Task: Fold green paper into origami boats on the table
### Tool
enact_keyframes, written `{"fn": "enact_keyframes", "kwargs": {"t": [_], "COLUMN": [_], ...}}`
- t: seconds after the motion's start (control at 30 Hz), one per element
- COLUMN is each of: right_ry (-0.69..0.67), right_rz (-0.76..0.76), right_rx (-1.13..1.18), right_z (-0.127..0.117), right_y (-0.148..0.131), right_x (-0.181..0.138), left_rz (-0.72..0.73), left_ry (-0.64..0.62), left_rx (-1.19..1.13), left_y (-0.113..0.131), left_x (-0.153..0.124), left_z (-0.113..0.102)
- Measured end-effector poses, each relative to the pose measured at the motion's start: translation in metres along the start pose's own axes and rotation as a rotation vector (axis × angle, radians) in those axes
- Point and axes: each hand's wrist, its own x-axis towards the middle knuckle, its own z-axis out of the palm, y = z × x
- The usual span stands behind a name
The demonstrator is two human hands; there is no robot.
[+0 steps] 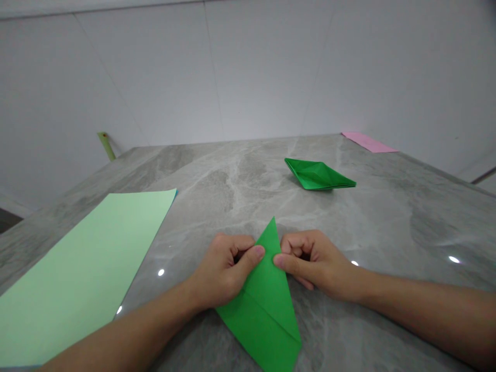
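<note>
A bright green paper (265,305), folded into a long pointed shape, lies on the grey marble table (387,222) right in front of me. My left hand (227,271) pinches its left edge with curled fingers and the thumb pressed on top. My right hand (310,263) pinches the right edge the same way, thumb on the paper. The two thumbs almost meet near the upper tip. Farther back on the right sits a finished green paper boat (318,174).
A stack of light green sheets (85,274) covers the table's left side. A pink sheet (368,141) lies at the far right corner. A green strip (106,145) leans on the white wall behind the far left corner.
</note>
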Motion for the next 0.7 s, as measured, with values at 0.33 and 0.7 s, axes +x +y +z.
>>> {"fn": "enact_keyframes", "kwargs": {"t": [0.33, 0.7], "right_ry": [0.007, -0.015], "right_rz": [-0.011, -0.017], "right_rx": [-0.004, -0.016], "right_z": [-0.0009, -0.0008], "right_y": [0.0016, 0.0007], "right_x": [0.0002, 0.0002], "left_rz": [-0.098, -0.069], "left_ry": [-0.286, -0.297], "left_rx": [-0.310, -0.249], "left_y": [-0.0044, -0.0032], "left_x": [-0.0016, -0.0013], "left_z": [-0.0009, -0.0020]}}
